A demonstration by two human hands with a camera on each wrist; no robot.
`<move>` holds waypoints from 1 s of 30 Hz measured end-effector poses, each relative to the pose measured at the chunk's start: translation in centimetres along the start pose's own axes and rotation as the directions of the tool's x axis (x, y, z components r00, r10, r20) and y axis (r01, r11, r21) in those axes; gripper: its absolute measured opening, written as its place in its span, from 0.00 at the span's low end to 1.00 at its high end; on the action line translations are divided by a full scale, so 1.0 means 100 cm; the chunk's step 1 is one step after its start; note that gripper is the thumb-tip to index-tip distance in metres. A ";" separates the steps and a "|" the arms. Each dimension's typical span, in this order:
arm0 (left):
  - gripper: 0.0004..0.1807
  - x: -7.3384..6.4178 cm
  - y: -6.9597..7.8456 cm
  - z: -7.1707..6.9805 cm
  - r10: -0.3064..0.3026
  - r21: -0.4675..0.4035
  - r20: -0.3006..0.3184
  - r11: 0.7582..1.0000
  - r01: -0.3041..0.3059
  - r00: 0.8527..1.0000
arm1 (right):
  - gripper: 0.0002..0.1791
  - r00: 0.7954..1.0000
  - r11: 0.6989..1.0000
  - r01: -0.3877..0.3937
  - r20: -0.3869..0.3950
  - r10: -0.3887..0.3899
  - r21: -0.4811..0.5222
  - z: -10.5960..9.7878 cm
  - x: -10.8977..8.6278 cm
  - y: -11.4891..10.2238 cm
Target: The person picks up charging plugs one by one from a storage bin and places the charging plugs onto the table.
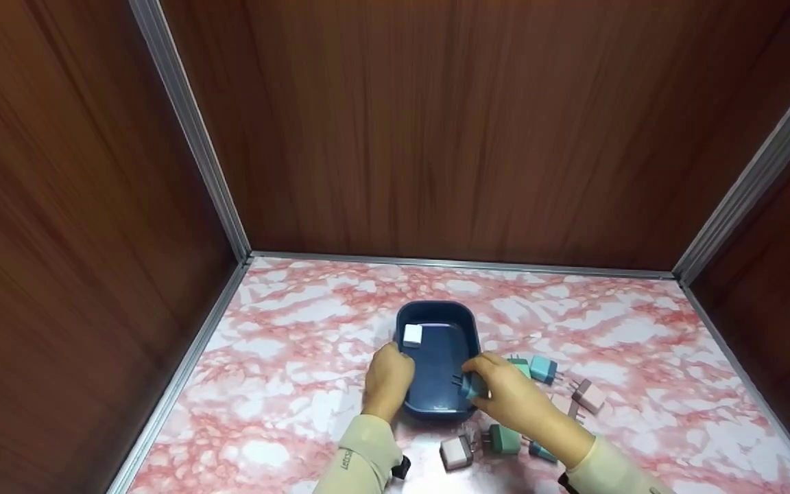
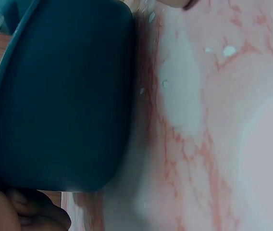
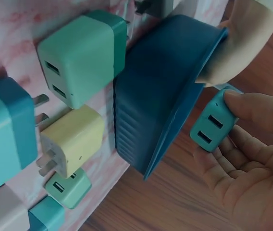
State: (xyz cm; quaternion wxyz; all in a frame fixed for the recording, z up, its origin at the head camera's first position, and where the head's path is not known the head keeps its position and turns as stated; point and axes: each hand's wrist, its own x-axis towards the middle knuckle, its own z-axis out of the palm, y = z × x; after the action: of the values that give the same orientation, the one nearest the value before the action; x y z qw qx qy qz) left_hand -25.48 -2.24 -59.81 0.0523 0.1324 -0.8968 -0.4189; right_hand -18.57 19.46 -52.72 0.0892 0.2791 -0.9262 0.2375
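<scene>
A dark blue plastic bin point(image 1: 436, 374) stands on the table, with a white block-shaped piece point(image 1: 413, 335) inside at its far left corner. My left hand point(image 1: 389, 376) grips the bin's left rim; its curled fingers point(image 2: 40, 211) show at the rim's edge in the left wrist view. Over the right side of the bin, my right hand point(image 1: 511, 392) pinches a blue USB wall charger point(image 3: 216, 121) between thumb and fingers. The charger's two ports face the right wrist camera, and its prongs point(image 1: 457, 379) point left over the bin in the head view.
Several other chargers lie right of and in front of the bin: a green one point(image 3: 79, 60), a yellow one point(image 3: 74, 139), a light blue one point(image 1: 543, 368), a pink one point(image 1: 590, 396), a white-and-grey one point(image 1: 457, 453). Wood-look walls point(image 1: 436, 137) enclose the marbled table point(image 1: 285, 384).
</scene>
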 end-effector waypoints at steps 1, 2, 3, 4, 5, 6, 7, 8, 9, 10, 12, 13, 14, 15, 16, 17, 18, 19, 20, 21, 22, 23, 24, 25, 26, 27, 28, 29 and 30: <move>0.08 0.000 0.000 0.000 -0.001 -0.001 -0.001 1.000 0.001 1.000 | 0.27 1.000 1.000 0.004 0.003 -0.004 -0.004 0.000 -0.002 0.000; 0.08 0.000 0.000 0.000 -0.005 -0.001 -0.001 1.000 0.005 1.000 | 0.27 1.000 1.000 0.004 0.006 -0.004 -0.006 0.000 -0.003 0.000; 0.08 0.000 0.000 0.000 -0.006 -0.002 0.000 1.000 0.006 1.000 | 0.27 1.000 1.000 0.008 0.011 -0.008 -0.007 0.001 -0.005 0.000; 0.08 0.000 0.000 0.000 -0.012 -0.003 0.003 1.000 0.012 1.000 | 0.27 1.000 1.000 0.011 0.015 -0.011 -0.009 0.001 -0.007 0.000; 0.08 0.000 0.000 0.000 -0.017 -0.004 0.003 1.000 0.017 1.000 | 0.28 1.000 1.000 0.013 0.020 -0.013 -0.009 0.001 -0.008 -0.001; 0.08 0.000 0.001 0.000 -0.021 -0.005 0.006 1.000 0.021 1.000 | 0.28 1.000 1.000 0.013 0.025 -0.013 -0.009 0.001 -0.010 -0.001; 0.08 0.000 0.001 0.000 -0.020 -0.007 0.006 1.000 0.020 1.000 | 0.28 0.999 1.000 0.016 0.029 -0.015 -0.008 0.001 -0.011 -0.001; 0.08 0.000 0.001 0.000 -0.019 -0.008 0.007 1.000 0.019 1.000 | 0.28 0.999 1.000 0.018 0.033 -0.018 -0.005 0.001 -0.013 -0.002; 0.08 -0.001 0.001 0.000 -0.018 -0.010 0.008 1.000 0.018 1.000 | 0.28 0.999 1.000 0.023 0.039 -0.022 -0.006 0.001 -0.014 -0.002; 0.08 -0.001 0.001 0.000 -0.022 -0.011 0.008 1.000 0.022 1.000 | 0.29 0.999 1.000 0.023 0.044 -0.023 -0.006 0.001 -0.016 -0.003; 0.07 -0.001 0.002 0.000 -0.019 -0.010 0.004 1.000 0.019 1.000 | 0.29 0.998 1.000 0.026 0.055 -0.026 -0.006 0.001 -0.018 -0.003; 0.07 -0.001 0.002 0.000 -0.019 -0.009 0.002 1.000 0.019 1.000 | 0.29 0.998 1.000 0.030 0.060 -0.029 -0.007 0.002 -0.019 -0.004; 0.07 -0.001 0.002 0.000 -0.022 -0.009 0.002 1.000 0.022 1.000 | 0.29 0.997 0.999 0.035 0.064 -0.034 -0.006 0.002 -0.021 -0.004; 0.07 -0.001 0.002 0.000 -0.023 -0.007 0.000 1.000 0.023 1.000 | 0.29 0.997 0.999 0.042 0.066 -0.042 -0.005 0.003 -0.022 -0.004; 0.08 -0.001 0.002 0.000 -0.023 -0.004 0.000 1.000 0.023 1.000 | 0.29 0.997 0.999 0.049 0.064 -0.049 -0.001 0.004 -0.024 -0.004; 0.08 -0.001 0.002 0.000 -0.022 -0.001 0.002 1.000 0.022 1.000 | 0.29 0.996 0.998 0.060 0.060 -0.060 0.004 0.006 -0.025 -0.004; 0.08 -0.001 0.002 0.000 -0.021 0.003 0.005 1.000 0.021 1.000 | 0.29 0.996 0.997 0.072 0.053 -0.073 0.006 0.007 -0.027 -0.004; 0.08 -0.001 0.002 0.000 -0.019 0.006 0.008 1.000 0.019 1.000 | 0.29 0.995 0.996 0.086 0.044 -0.086 0.011 0.008 -0.029 -0.003; 0.08 -0.002 0.002 0.000 -0.018 0.008 0.009 1.000 0.018 1.000 | 0.30 0.995 0.995 0.097 0.035 -0.097 0.016 0.009 -0.030 -0.003; 0.08 -0.002 0.003 0.000 -0.018 0.010 0.010 1.000 0.018 1.000 | 0.30 0.994 0.994 0.110 0.023 -0.111 0.015 0.010 -0.032 -0.003; 0.08 -0.002 0.003 0.000 -0.019 0.011 0.011 1.000 0.018 1.000 | 0.30 0.993 0.993 0.118 0.016 -0.118 0.016 0.010 -0.033 -0.003; 0.08 -0.002 0.003 0.000 -0.021 0.012 0.009 1.000 0.021 1.000 | 0.31 0.992 0.992 0.124 0.009 -0.124 0.014 0.011 -0.034 -0.003; 0.08 -0.002 0.003 0.000 -0.026 0.013 0.011 1.000 0.025 1.000 | 0.31 0.992 0.991 0.130 0.001 -0.130 0.013 0.011 -0.036 -0.003; 0.08 -0.002 0.003 0.000 -0.030 0.013 0.009 0.999 0.029 1.000 | 0.31 0.991 0.991 0.132 -0.002 -0.132 0.012 0.011 -0.037 -0.004; 0.08 -0.002 0.003 0.000 -0.033 0.015 0.008 0.999 0.033 0.999 | 0.31 0.991 0.991 0.131 -0.002 -0.131 0.010 0.011 -0.038 -0.004; 0.08 -0.001 0.002 0.000 -0.033 0.017 0.006 0.999 0.033 0.999 | 0.31 0.992 0.992 0.128 0.001 -0.128 0.006 0.011 -0.040 -0.005; 0.08 -0.001 0.002 0.000 -0.034 0.021 0.006 0.999 0.034 0.999 | 0.31 0.993 0.993 0.118 0.008 -0.118 0.007 0.011 -0.041 -0.005; 0.08 -0.001 0.002 0.000 -0.035 0.024 0.005 0.999 0.035 0.999 | 0.30 0.994 0.994 0.112 0.017 -0.112 0.008 0.011 -0.043 -0.006; 0.09 -0.001 0.002 0.000 -0.035 0.026 0.005 0.999 0.035 0.999 | 0.30 0.994 0.994 0.106 0.026 -0.106 0.010 0.011 -0.044 -0.006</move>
State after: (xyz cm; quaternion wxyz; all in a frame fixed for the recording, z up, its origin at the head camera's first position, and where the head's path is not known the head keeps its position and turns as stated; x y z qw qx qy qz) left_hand -25.45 -2.09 -59.68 0.0406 0.1475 -0.8998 -0.4085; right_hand -14.56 20.54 -54.78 0.0882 0.3315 -0.9100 0.2328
